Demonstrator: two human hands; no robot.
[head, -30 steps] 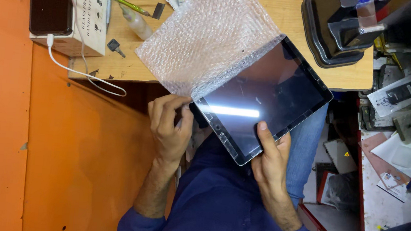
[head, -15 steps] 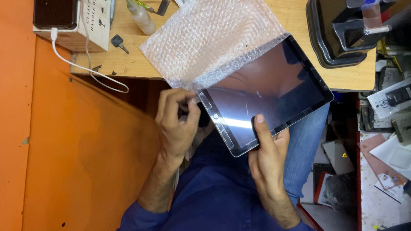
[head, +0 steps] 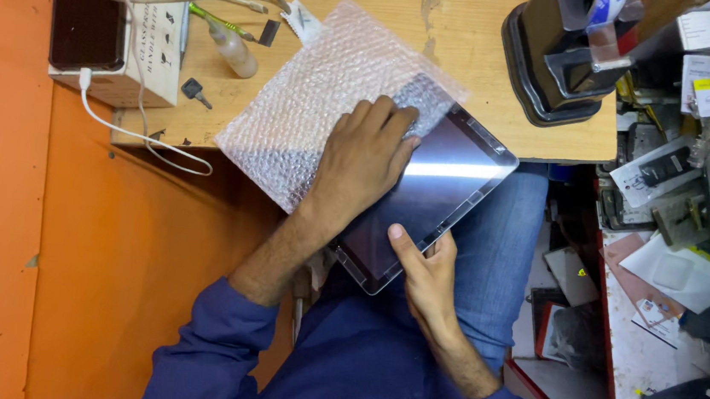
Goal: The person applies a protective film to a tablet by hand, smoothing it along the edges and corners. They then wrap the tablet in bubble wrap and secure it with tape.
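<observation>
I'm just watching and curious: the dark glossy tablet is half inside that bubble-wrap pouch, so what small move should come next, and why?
Probably a short pull of the bubble-wrap pouch away from the dark glossy tablet. The left hand lies flat across the pouch's mouth, the right hand grips the tablet's near edge, and only its far corner sits under the wrap.
</observation>
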